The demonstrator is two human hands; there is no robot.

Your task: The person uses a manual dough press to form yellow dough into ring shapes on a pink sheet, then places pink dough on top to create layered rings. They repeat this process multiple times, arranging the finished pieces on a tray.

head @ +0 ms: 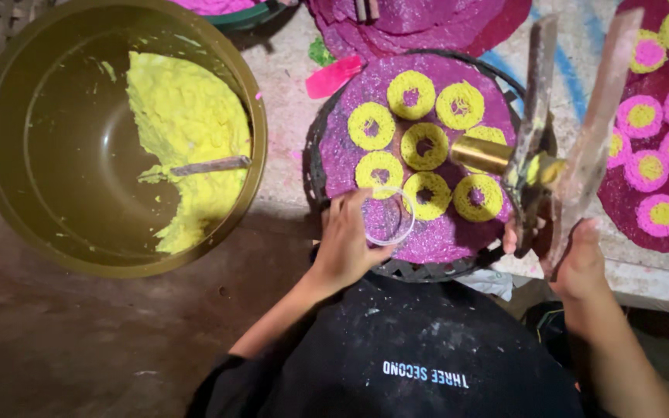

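Far left on the floor: one big olive-brown basin [56, 155], a heap of yellow paste [187, 131] banked against its right wall, one flat stick [209, 166] lying in the paste. Above its right rim, edge of a green-rimmed tray [243, 17] with pink stuff, mostly cut off by the frame.

Centre: pink flat scrap [333, 77] on the floor, just left of a round woven tray [420, 269]. On the tray, one purple disc sheet [435, 232] carrying 8 yellow rings [371, 125], one of them half hidden behind the brass part. More purple sheets [420, 23] stacked past the tray's far edge.

Left hand [346, 246] at the tray's near-left edge, fingers [359, 199] pinching the rim of one clear round ring cutter [388, 216], which sits flat on the purple sheet just below the rings.

Right of centre: wooden two-handled press [551, 147] with a brass cylinder [480, 154], yellow paste smeared at its nozzle, hanging over the tray's right edge. Right hand [581, 263] clenched around the press's lower handle end; fingers wrap it, thumb side towards the camera.

Far right: dark purple sheet [629, 213] with pink-and-yellow rosettes [642, 115]; 10 visible, some cut by the frame.

No labels or packages legible on the floor items.
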